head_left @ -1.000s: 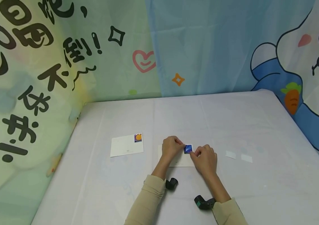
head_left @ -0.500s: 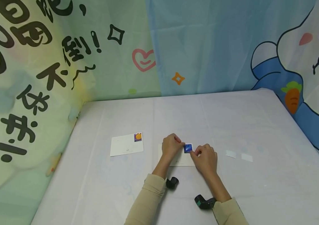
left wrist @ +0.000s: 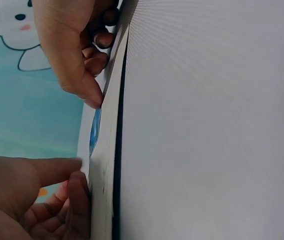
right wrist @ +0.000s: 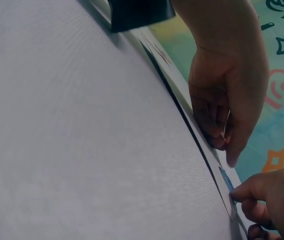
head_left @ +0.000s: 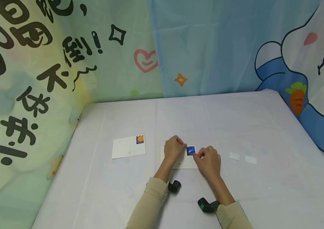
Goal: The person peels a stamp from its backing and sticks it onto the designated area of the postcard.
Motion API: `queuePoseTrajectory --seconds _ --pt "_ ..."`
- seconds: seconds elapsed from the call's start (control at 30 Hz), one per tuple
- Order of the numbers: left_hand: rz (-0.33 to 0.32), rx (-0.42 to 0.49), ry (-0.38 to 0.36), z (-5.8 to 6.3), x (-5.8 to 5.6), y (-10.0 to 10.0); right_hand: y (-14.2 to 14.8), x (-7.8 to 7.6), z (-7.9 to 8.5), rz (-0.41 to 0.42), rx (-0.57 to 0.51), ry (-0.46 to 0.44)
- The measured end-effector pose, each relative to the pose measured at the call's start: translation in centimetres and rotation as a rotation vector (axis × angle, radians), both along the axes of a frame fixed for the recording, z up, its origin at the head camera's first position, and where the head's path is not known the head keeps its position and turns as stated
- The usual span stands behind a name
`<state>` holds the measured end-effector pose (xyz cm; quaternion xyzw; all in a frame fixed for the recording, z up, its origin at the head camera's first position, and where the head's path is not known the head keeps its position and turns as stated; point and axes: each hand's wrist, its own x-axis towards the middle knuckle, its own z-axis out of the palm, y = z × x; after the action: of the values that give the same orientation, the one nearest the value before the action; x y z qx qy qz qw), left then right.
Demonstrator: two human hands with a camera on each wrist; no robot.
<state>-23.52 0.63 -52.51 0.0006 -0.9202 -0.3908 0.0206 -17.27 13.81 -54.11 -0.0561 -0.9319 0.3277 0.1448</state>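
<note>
A small blue stamp (head_left: 191, 150) lies at the upper right corner of a white envelope (head_left: 183, 163) on the table. My left hand (head_left: 174, 149) pinches at its upper left corner, thumb and finger close together. At the lower right corner, my right hand (head_left: 208, 161) pinches the stamp between thumb and index finger. Seen edge-on in the left wrist view, the blue stamp (left wrist: 95, 132) spans the gap between the two hands, close over the envelope (left wrist: 105, 165). The left hand and forearm cover part of the envelope's left side.
Left of the hands lies another white envelope (head_left: 127, 149) with an orange and purple stamp (head_left: 140, 139) on its upper right corner. Two small pale paper pieces (head_left: 250, 160) lie to the right. A printed cloth backdrop (head_left: 207, 47) stands behind the white-covered table (head_left: 139, 117).
</note>
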Motion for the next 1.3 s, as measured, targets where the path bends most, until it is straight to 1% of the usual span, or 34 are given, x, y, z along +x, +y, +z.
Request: queuePoseTrajectory --seconds 0.13,0.23,0.37,0.43,0.53,0.6,0.7,0.77,0.8,0.87,0.93,1.0,1.1,1.17,1.3 --pt "-0.03 0.062 0.04 -0.2 0.3 -0.4 0.1 -0.1 -0.3 -0.008 0.002 0.022" --pt "-0.049 0.086 0.07 -0.1 0.9 -1.0 0.2 -0.2 -0.4 -0.012 -0.009 0.03" --pt "-0.067 0.075 0.112 0.3 2.5 -2.0 0.2 0.0 -0.5 -0.003 -0.052 0.022" --pt "-0.083 0.06 0.137 0.5 3.4 -2.6 0.1 0.3 -0.4 0.002 -0.063 0.037" --pt "-0.121 0.007 0.177 0.7 4.6 -3.5 -0.2 0.8 -0.4 0.025 -0.055 0.094" --pt "-0.165 -0.064 0.207 0.5 5.0 -4.1 -0.5 1.2 -0.3 0.066 -0.021 0.148" --pt "-0.241 -0.202 0.223 0.2 5.3 -4.9 -0.9 2.0 -0.2 0.188 0.049 0.218" --pt "-0.282 -0.272 0.209 -0.2 5.3 -5.2 -1.3 2.6 -0.2 0.271 0.101 0.245" --pt "-0.297 -0.293 0.193 -0.3 5.4 -5.3 -1.4 2.9 -0.3 0.303 0.127 0.25" --pt "-0.319 -0.318 0.157 -0.6 5.5 -5.4 -1.7 3.4 -0.3 0.332 0.167 0.234" --pt "-0.34 -0.333 0.124 -0.9 5.7 -5.6 -2.0 3.8 -0.4 0.331 0.198 0.19" --pt "-0.365 -0.371 0.103 -1.2 5.9 -5.7 -2.1 4.0 -0.5 0.323 0.216 0.139" --pt "-0.401 -0.425 0.097 -1.5 6.2 -5.9 -2.1 4.0 -0.4 0.316 0.23 0.085" --pt "-0.414 -0.464 0.099 -1.8 6.5 -6.2 -2.1 4.0 -0.4 0.314 0.228 0.075" --pt "-0.422 -0.499 0.111 -2.1 6.9 -6.5 -2.1 4.0 -0.4 0.312 0.227 0.071"
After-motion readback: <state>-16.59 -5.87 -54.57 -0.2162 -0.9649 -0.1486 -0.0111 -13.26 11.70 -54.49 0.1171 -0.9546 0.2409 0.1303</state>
